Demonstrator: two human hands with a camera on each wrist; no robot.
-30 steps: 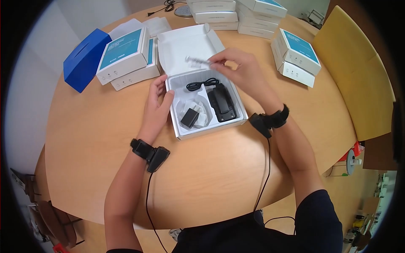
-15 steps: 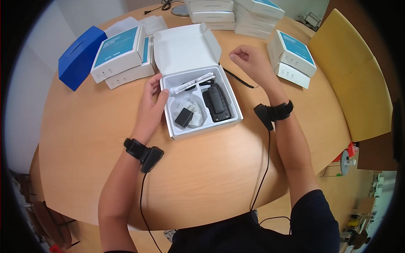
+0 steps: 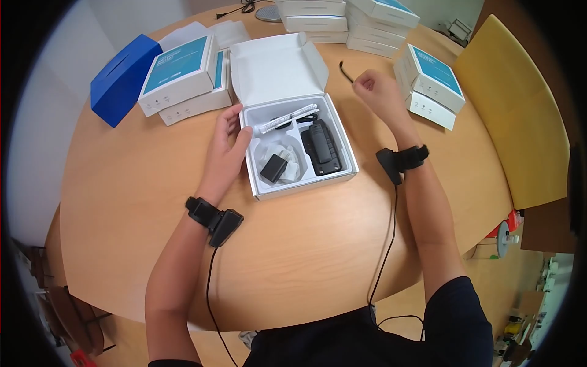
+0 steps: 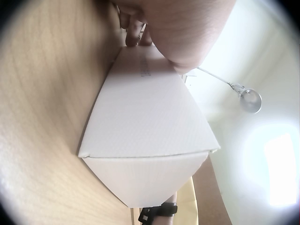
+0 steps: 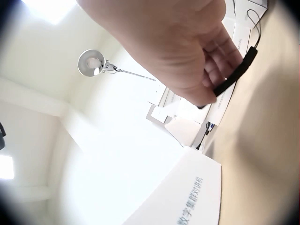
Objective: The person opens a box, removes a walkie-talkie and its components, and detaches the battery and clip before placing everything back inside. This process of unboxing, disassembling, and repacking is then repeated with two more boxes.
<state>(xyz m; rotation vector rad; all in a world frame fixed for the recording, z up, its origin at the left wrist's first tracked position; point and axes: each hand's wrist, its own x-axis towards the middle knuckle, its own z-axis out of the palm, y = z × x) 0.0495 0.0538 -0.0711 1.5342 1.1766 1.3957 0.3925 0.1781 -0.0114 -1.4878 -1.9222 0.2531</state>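
A white box (image 4: 145, 112) lies on the table with its lid (image 3: 269, 67) folded back. My left hand (image 3: 227, 147) grips its left wall, thumb over the rim and fingers outside. In the tray sit a black two-way radio (image 3: 321, 147), a black power adapter (image 3: 274, 167) in clear plastic and a coiled black cable (image 3: 310, 117). A rolled white printed paper (image 3: 287, 118) lies across the back compartment. Right of the box, my right hand (image 3: 382, 95) pinches a black wrist strap (image 5: 236, 72), whose thin cord loop shows in the right wrist view.
Closed white boxes with teal tops (image 3: 180, 64) are stacked at the left, beside a blue box (image 3: 122, 79). Other boxes (image 3: 428, 79) stand at the right, near a yellow panel (image 3: 513, 110), and more stacks (image 3: 315, 24) rise at the back.
The rolled paper, in my right hand a second ago, now lies in the tray. My right hand has picked up the strap that lay right of the box. The left hand keeps its place.
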